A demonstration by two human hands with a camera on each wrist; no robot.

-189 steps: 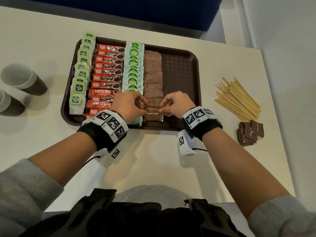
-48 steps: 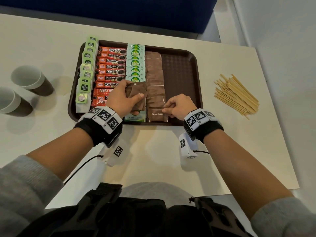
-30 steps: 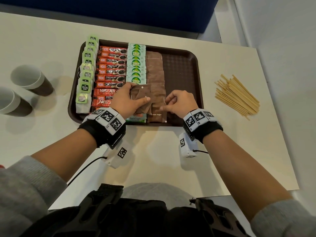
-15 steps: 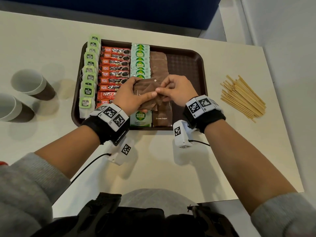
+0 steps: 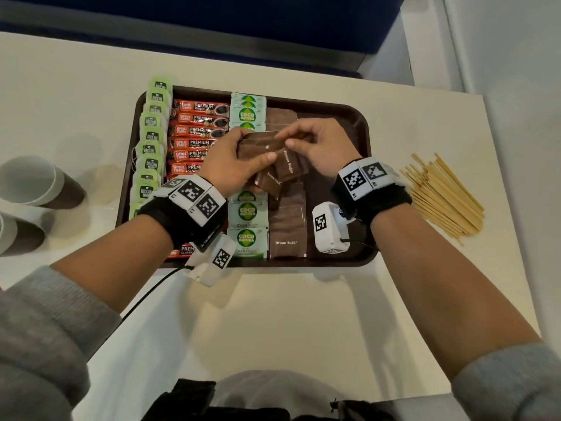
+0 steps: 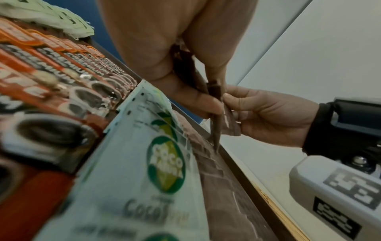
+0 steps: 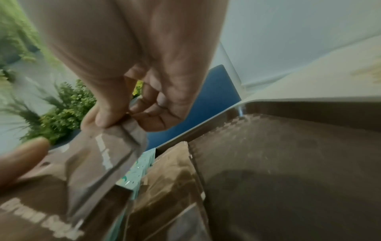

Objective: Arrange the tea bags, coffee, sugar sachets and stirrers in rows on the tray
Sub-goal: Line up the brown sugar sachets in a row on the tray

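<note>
The brown tray (image 5: 362,126) holds rows of green tea bags (image 5: 151,138), red coffee sticks (image 5: 194,130), Coco Natura sachets (image 5: 247,212) and brown sugar sachets (image 5: 287,235). Above the tray's middle, my left hand (image 5: 258,161) grips a fanned stack of brown sugar sachets (image 5: 288,168). My right hand (image 5: 284,139) pinches the top edge of one sachet in that stack, as the right wrist view shows, where the pinched sachet (image 7: 115,135) sits between thumb and forefinger. The left wrist view shows the stack (image 6: 215,104) edge-on between both hands. Wooden stirrers (image 5: 443,192) lie on the table right of the tray.
Two paper cups (image 5: 33,180) lie on the table to the left of the tray. The tray's right-hand strip (image 5: 343,117) is bare. The white table (image 5: 273,314) extends toward me, and its right edge runs close behind the stirrers.
The pile of brown sachets beside the stirrers is gone from the table. My left hand has lifted a stack over the tray's middle, and my right hand left the front row to pinch it.
</note>
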